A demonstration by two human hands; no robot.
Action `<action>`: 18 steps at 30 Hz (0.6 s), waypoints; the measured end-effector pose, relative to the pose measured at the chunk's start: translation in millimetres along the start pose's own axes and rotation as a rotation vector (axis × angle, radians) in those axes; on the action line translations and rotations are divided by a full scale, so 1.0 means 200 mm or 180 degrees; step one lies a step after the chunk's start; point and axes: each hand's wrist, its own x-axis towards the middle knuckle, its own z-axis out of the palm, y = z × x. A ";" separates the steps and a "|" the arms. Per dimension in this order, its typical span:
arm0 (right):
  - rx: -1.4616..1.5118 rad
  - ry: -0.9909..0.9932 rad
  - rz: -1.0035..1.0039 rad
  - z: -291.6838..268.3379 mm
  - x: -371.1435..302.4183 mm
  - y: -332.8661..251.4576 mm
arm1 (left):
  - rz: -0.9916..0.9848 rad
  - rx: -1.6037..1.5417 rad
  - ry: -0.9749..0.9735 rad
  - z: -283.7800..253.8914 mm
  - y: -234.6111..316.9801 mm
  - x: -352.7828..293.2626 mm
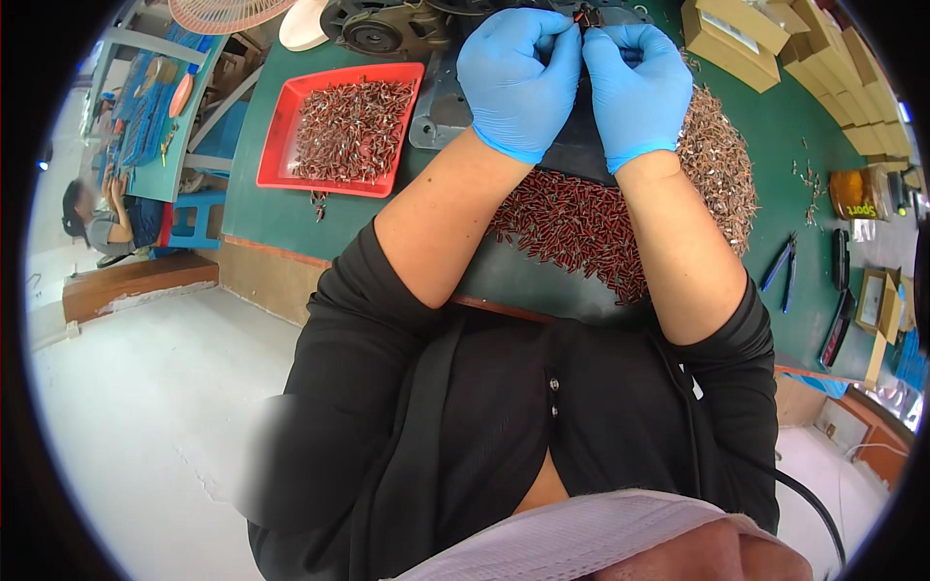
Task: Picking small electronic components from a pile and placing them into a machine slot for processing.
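Our left hand (523,87) and right hand (641,97) hold bunched fingertips at a small dark part (589,16) between them; neither is clearly nearer. We cannot tell whether either pinches it, nor its long axis.

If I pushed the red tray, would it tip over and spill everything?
The red tray probably won't tip easily, because it's wide and shallow and sits on the table. It may feel heavy for its size, since lots of little bits fill most of it. A hard shove might spill some, as they're heaped loosely; a few lie just outside it.
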 end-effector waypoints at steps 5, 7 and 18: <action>0.0126 -0.0055 -0.0046 0.00 -0.02 0.00 | -0.0581 0.0449 -0.0434 -0.06 0.14 0.10; 0.0153 -0.0086 -0.0048 -0.02 -0.04 -0.04 | -0.1201 0.0776 -0.0851 -0.08 0.19 0.11; -0.0367 -0.1382 0.0819 -0.76 -0.25 0.08 | -0.2255 0.0736 -0.1245 -0.35 0.35 0.04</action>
